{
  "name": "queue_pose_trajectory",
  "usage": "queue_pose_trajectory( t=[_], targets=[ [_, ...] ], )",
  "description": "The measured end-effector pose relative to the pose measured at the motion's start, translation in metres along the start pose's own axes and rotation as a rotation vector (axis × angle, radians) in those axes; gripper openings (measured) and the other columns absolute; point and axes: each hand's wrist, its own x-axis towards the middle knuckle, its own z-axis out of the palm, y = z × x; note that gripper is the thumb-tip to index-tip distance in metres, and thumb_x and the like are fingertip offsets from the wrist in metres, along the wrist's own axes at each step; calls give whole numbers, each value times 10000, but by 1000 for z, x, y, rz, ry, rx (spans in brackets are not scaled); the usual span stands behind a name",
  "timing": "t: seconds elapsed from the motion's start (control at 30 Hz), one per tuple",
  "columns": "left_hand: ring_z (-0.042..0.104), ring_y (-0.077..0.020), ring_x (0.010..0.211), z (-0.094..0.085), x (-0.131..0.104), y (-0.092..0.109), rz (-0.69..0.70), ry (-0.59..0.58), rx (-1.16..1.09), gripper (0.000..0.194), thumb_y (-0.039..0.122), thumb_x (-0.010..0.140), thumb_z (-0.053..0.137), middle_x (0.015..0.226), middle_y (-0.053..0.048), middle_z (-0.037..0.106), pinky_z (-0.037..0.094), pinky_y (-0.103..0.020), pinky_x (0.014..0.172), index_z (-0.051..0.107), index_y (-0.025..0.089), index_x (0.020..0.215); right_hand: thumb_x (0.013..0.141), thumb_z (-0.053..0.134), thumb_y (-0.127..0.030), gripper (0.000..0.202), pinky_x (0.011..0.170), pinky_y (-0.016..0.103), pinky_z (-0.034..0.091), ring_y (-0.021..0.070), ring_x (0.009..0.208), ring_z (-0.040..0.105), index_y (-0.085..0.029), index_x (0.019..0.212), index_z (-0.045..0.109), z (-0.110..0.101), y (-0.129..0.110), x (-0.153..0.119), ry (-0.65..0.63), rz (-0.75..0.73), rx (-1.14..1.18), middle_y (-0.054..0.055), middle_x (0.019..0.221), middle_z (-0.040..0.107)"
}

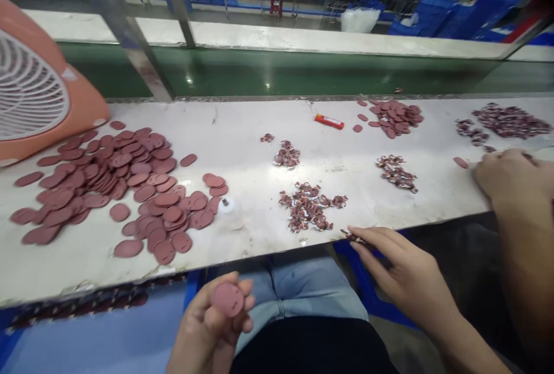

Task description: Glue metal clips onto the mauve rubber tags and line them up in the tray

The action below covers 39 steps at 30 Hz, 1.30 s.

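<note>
Above my lap, my left hand (pixel 216 319) grips a round reddish-brown disc (pixel 228 299) with small dark marks on its face. At the front edge of the white table, my right hand (pixel 402 264) pinches a small dark piece (pixel 355 238) between thumb and fingers. A loose pile of similar small pieces (pixel 308 206) lies just left of my right hand, with a smaller cluster (pixel 287 155) behind it. Many reddish-brown discs are heaped at the left in a large pile (pixel 104 172) and a nearer pile (pixel 168 218).
An orange fan (pixel 82 97) stands at the far left of the white table (pixel 259 241). A red tube (pixel 329 122) lies near the back. Another person's hand (pixel 515 178) rests at the right, near more discs (pixel 396 117) and small pieces (pixel 511 121). Metal posts rise behind.
</note>
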Motion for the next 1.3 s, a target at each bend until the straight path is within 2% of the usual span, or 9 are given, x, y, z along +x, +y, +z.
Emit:
queue_pose_trajectory(
  t=[0.07,0.13,0.2,0.27,0.33,0.5,0.87,1.1,1.3],
  targets=[
    [696,-135,643,2,-3,-2,-94,-43,3,345,388,531,907,760,-31,768,518,-147,478,769,198,783,1035,553,-268,202,778,204,552,157,929,631,-219,1222,611,0,-16,4,-51,71,224,40,1086,611],
    [671,-123,654,-1,-4,-5,-191,-109,18,386,436,540,895,779,-41,743,494,-145,464,763,183,800,1017,600,-260,155,738,160,566,142,870,657,-217,1163,630,2,-36,12,-178,201,632,37,1032,636],
    [633,-104,627,-7,-4,-9,-268,-206,26,408,464,568,877,743,-36,700,482,-143,463,761,174,830,995,638,-234,90,774,176,576,148,868,664,-198,1077,637,6,-56,21,-340,316,1033,46,1003,646],
    [601,-90,602,-12,-5,-11,-304,-298,15,389,474,609,854,689,-21,651,483,-139,467,761,171,834,985,640,-195,82,835,211,567,153,920,652,-202,1067,639,11,-73,31,-466,325,1221,51,1035,638],
    [580,-82,588,-16,-6,-12,-295,-355,1,372,484,628,839,659,-9,613,489,-135,470,758,165,802,972,642,-153,118,848,198,545,136,937,633,-224,1064,663,14,-85,39,-522,258,1215,36,1055,623],
    [599,-74,604,-19,-7,-12,-288,-427,-36,330,466,664,820,677,-6,611,500,-118,485,719,152,664,934,665,-73,184,766,104,496,84,839,619,-234,1019,695,19,-98,50,-507,120,1069,-13,940,633],
    [621,-71,575,-23,-6,-15,-321,-387,-47,347,473,639,834,647,-1,648,507,-119,485,726,149,695,937,673,-70,217,733,117,476,72,803,611,-249,1059,688,12,-96,59,-584,-79,810,-40,926,631],
    [606,-72,558,-23,-5,-17,-339,-368,-52,386,484,597,854,649,-7,650,496,-127,476,710,138,691,950,650,-91,172,714,162,488,99,767,610,-228,1048,683,10,-96,66,-623,-199,698,-17,890,628],
    [601,-69,548,-25,-7,-18,-341,-342,-53,388,481,590,859,639,3,642,492,-129,473,686,141,665,967,622,-92,156,720,156,470,72,767,598,-234,1026,647,8,-98,68,-657,-252,671,-56,891,620]
  ],
)
